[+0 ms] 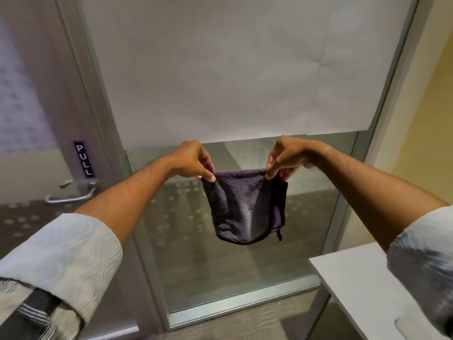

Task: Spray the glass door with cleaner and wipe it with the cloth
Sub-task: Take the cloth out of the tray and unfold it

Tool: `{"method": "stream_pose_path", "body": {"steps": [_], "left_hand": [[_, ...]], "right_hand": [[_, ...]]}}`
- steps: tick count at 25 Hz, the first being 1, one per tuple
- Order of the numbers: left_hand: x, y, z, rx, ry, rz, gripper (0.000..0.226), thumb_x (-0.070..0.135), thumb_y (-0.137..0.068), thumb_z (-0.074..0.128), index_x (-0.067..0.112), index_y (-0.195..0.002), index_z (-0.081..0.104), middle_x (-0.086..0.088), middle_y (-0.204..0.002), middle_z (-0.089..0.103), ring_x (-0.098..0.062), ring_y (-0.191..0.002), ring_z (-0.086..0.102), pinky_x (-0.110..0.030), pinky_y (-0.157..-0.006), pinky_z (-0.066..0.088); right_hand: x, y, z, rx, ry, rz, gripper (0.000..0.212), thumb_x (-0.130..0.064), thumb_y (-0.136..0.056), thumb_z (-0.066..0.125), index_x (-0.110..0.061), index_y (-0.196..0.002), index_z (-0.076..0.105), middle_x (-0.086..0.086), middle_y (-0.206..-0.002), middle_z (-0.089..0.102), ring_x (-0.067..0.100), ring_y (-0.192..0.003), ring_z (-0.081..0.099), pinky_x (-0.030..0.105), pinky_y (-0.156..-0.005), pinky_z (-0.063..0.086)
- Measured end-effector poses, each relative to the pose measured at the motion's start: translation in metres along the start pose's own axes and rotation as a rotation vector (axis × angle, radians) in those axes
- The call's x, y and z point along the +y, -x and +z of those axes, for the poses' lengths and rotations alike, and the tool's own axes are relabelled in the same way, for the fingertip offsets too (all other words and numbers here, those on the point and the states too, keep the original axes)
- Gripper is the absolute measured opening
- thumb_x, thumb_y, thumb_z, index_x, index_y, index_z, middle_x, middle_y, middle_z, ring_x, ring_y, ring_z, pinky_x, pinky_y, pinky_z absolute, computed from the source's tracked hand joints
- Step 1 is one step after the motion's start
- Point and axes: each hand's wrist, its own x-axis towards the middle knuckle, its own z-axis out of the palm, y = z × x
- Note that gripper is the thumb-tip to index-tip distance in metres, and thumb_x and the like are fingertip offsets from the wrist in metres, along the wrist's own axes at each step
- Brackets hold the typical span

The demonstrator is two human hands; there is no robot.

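Hands pinch the purple microfiber cloth point(245, 207) by its top corners, left hand point(193, 160) and right hand point(286, 155), before the glass door point(220, 82).

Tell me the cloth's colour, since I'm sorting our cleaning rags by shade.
Dark purple with a darker edge; the cloth shows clearly in the head view.

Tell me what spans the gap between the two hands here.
In the head view, the folded purple cloth spans it, its top edge pinched by the left hand and right hand.
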Motion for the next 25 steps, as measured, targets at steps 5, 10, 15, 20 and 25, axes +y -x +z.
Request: {"method": "stream_pose_path", "body": {"steps": [5,10,15,20,25], "left_hand": [[-0.100,0.087,-0.085,0.051,-0.024,-0.126,0.016,0.015,-0.067,0.089,0.014,-0.077,0.078,0.003,-0.064,0.074,-0.009,-0.063,0.071,-0.017,-0.059,0.054],[-0.193,0.180,-0.165,0.171,-0.046,-0.241,0.015,0.013,-0.067,0.089,0.014,-0.078,0.078,-0.005,-0.071,0.076,-0.014,-0.066,0.071,-0.024,-0.064,0.059],[-0.261,0.260,-0.231,0.300,-0.119,-0.325,0.013,0.013,-0.070,0.087,0.014,-0.078,0.077,0.010,-0.057,0.068,0.002,-0.049,0.061,-0.008,-0.047,0.043],[-0.309,0.314,-0.288,0.482,-0.274,-0.373,0.013,0.019,-0.069,0.087,0.018,-0.077,0.077,0.000,-0.059,0.068,-0.002,-0.053,0.057,-0.019,-0.053,0.045],[-0.353,0.340,-0.352,0.628,-0.357,-0.415,0.011,0.022,-0.069,0.087,0.020,-0.076,0.078,-0.014,-0.071,0.072,-0.009,-0.055,0.053,-0.018,-0.053,0.043]], "right_hand": [[-0.128,-0.027,0.079,-0.101,-0.020,-0.118,0.009,0.001,-0.072,0.080,-0.003,-0.077,0.074,0.008,-0.064,0.074,0.019,-0.061,0.073,0.027,-0.055,0.059],[-0.254,-0.051,0.161,-0.176,-0.021,-0.248,0.007,0.001,-0.075,0.077,-0.005,-0.072,0.075,0.006,-0.059,0.070,0.014,-0.052,0.066,0.023,-0.051,0.057],[-0.362,-0.075,0.225,-0.257,-0.052,-0.395,0.018,0.001,-0.076,0.076,-0.009,-0.061,0.074,0.003,-0.053,0.068,0.013,-0.048,0.060,0.023,-0.048,0.056],[-0.456,-0.105,0.267,-0.294,-0.077,-0.542,0.028,0.003,-0.076,0.075,-0.010,-0.052,0.072,0.002,-0.050,0.066,0.010,-0.043,0.057,0.020,-0.043,0.051],[-0.546,-0.138,0.285,-0.299,-0.057,-0.694,0.024,-0.002,-0.076,0.074,-0.011,-0.055,0.073,0.000,-0.051,0.066,0.009,-0.044,0.057,0.020,-0.046,0.052]]}}
